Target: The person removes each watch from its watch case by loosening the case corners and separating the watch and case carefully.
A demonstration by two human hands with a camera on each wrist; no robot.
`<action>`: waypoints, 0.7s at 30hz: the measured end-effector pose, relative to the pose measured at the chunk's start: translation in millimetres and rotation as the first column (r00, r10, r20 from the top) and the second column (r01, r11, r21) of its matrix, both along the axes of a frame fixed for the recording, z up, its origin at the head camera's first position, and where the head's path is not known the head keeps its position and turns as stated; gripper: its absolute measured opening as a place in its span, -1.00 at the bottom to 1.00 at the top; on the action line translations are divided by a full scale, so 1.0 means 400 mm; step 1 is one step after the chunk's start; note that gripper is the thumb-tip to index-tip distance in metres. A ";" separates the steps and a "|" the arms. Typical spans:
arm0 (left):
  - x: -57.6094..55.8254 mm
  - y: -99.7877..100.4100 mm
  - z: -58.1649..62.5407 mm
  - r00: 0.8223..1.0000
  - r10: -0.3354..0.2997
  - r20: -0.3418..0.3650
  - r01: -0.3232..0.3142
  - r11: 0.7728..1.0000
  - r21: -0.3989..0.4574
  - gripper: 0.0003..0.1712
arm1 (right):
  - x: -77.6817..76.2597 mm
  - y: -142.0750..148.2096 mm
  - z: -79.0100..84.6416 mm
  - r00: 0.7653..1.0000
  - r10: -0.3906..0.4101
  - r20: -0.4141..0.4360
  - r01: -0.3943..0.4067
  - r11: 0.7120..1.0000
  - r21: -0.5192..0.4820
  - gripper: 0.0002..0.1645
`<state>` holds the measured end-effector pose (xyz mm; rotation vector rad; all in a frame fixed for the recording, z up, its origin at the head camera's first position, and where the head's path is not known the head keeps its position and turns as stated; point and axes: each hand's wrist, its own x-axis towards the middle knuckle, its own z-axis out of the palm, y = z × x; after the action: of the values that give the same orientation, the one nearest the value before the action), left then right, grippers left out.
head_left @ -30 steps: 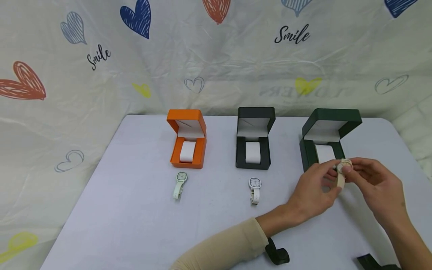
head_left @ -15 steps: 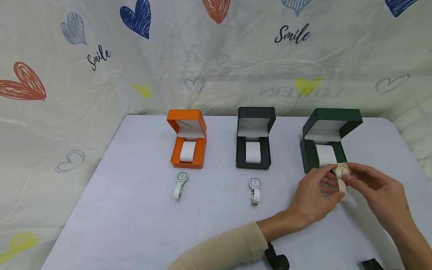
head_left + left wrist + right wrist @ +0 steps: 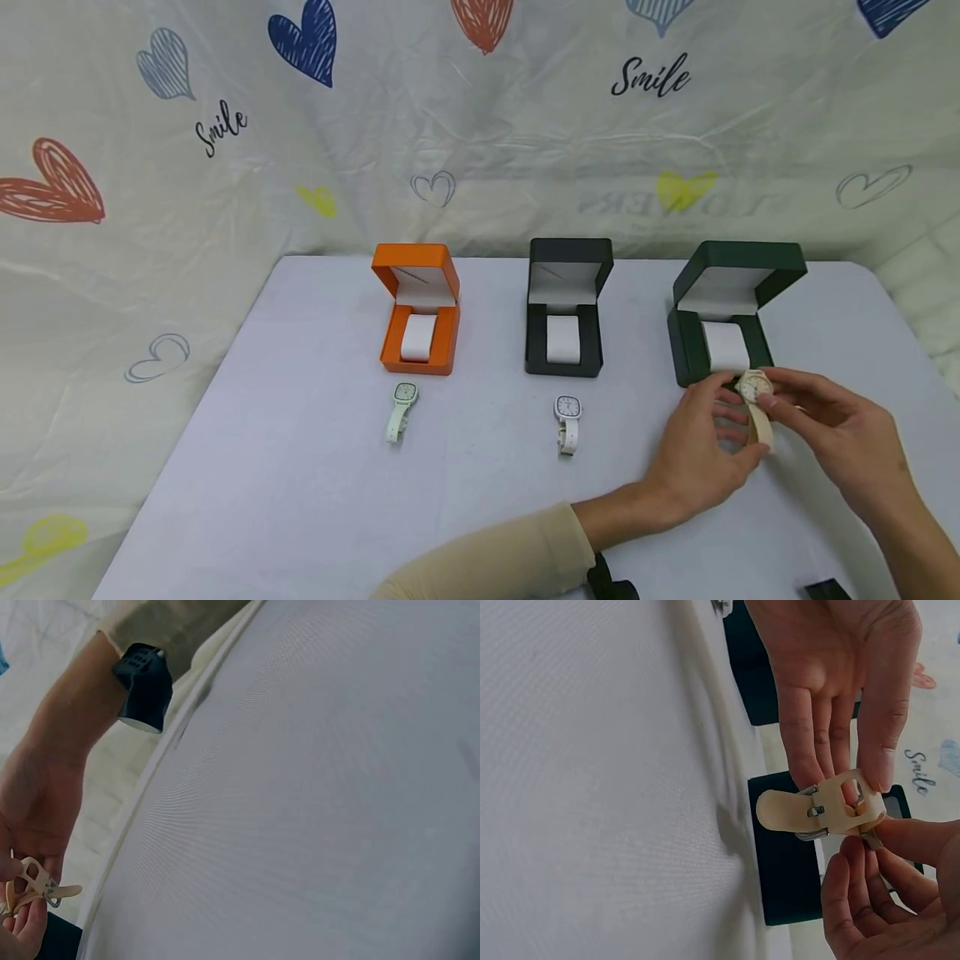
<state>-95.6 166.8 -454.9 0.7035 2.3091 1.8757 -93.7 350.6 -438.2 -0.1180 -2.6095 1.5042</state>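
A cream-strapped wristwatch (image 3: 761,427) is held up between both hands, just in front of the open green watch box (image 3: 687,354). My left hand (image 3: 701,454) grips the strap, its thumb at the lower end. My right hand (image 3: 843,425) pinches the watch beside its round dial. From the right wrist view, the strap (image 3: 786,810) shows a metal buckle and is looped, with fingers on both sides. A white cushion (image 3: 725,346) sits inside the green box. Fingers hide part of the watch and the box's front right corner.
Open orange (image 3: 450,337) and black (image 3: 562,369) watch boxes, each with a white cushion, stand to the left. Before them lie a pale green watch (image 3: 400,417) and a white watch (image 3: 568,425). Black wrist devices (image 3: 611,583) show near the bottom edge.
Both hands have brought the watch slightly down and toward me, and its dial now shows more fully. The boxes and the other two watches have stayed put.
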 end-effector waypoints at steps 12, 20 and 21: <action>0.015 -0.001 -0.007 1.000 -0.008 0.010 0.009 0.998 -0.061 -0.18 | 0.008 0.004 -0.020 0.999 0.029 -0.014 -0.029 1.000 0.010 -0.56; 0.021 -0.004 -0.004 0.998 -0.028 0.063 0.032 0.998 -0.062 -0.20 | 0.009 0.007 -0.027 0.999 0.030 0.027 -0.031 0.999 0.043 -0.54; 0.021 -0.005 -0.005 0.997 -0.033 0.073 0.037 0.998 -0.054 -0.20 | 0.010 0.008 -0.028 0.999 0.037 0.032 -0.038 0.999 0.037 -0.54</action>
<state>-87.2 164.8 -457.0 0.6543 2.2795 1.7850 -89.9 353.6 -449.5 -0.0896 -2.6775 1.4751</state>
